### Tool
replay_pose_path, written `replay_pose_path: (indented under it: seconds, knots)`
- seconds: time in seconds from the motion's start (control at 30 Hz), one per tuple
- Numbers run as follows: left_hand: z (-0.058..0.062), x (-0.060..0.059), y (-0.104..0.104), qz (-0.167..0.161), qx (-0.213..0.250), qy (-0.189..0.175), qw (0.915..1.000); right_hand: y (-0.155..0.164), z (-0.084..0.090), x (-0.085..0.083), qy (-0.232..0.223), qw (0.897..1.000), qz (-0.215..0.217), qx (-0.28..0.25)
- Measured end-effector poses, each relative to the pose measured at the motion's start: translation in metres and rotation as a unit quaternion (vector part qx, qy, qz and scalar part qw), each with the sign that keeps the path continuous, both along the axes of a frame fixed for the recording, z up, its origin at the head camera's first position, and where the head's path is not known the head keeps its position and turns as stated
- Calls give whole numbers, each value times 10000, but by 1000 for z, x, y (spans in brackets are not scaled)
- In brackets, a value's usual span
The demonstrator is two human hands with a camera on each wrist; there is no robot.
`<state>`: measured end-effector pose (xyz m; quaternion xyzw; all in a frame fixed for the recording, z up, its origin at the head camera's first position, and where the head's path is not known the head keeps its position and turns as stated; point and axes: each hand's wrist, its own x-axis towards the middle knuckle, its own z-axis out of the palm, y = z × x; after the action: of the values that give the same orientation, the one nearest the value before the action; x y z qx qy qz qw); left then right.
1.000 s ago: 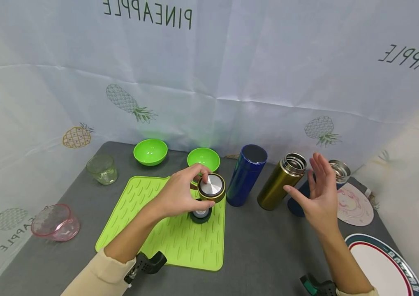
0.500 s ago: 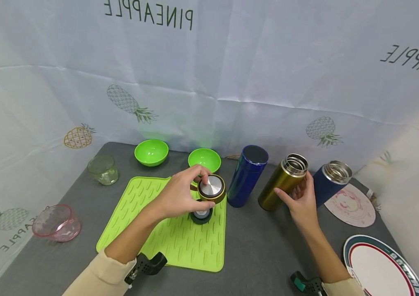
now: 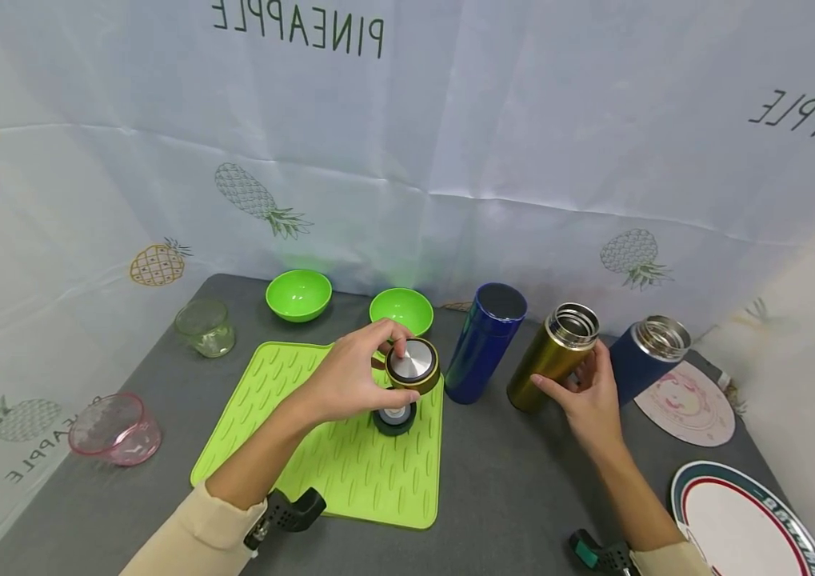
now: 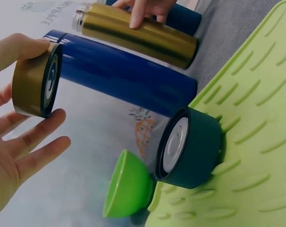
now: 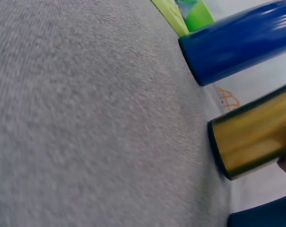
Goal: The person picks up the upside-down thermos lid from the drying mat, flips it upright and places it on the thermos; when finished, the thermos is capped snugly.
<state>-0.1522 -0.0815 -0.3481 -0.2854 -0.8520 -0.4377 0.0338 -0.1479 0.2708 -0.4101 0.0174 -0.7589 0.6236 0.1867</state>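
Observation:
My left hand [image 3: 349, 376] holds a gold flask lid [image 3: 413, 365] with a steel top, lifted above the green mat [image 3: 328, 448]; the left wrist view shows the gold lid [image 4: 34, 80] pinched between thumb and fingers. Under it a dark teal lid [image 3: 393, 418] rests on the mat, seen also as the teal lid [image 4: 190, 146]. My right hand [image 3: 587, 392] grips the open gold flask [image 3: 551, 356] around its body. In the right wrist view only the gold flask's base [image 5: 251, 137] shows.
A closed blue flask [image 3: 482, 342] stands left of the gold one, an open navy flask [image 3: 648, 352] right of it. Two green bowls [image 3: 298, 294] [image 3: 400, 310], a glass jar [image 3: 204, 326] and a pink bowl [image 3: 113, 428] sit to the left. A coaster [image 3: 688, 404] and plate [image 3: 738, 520] lie right.
My right hand moved from open in the air to the gold flask and closed around it. The left hand kept the gold lid almost still.

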Motion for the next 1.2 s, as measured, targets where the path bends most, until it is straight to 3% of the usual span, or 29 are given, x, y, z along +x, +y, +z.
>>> replay_pose_path:
  seconds: [0.2,0.43,0.7,0.87,1.0,1.2]
  knots:
    - [4,-1,0,15,-67,166,9998,8,13,7,-108,9968,441,659]
    - [18,-2,6,-100,-80,304,9995,23,29,15,-148,9797,1017,1722]
    - [37,1,30,-745,172,673,9948,34,36,20,-153,9609,1839,2065]
    - [46,4,53,-999,-14,970,9903,38,37,22,-351,9469,2123,2390]
    - [48,6,70,-1165,-186,1135,9865,39,38,23,-436,9345,2395,2597]
    - [44,7,88,-1351,-449,1140,9832,41,37,23,-446,9263,2606,2683]
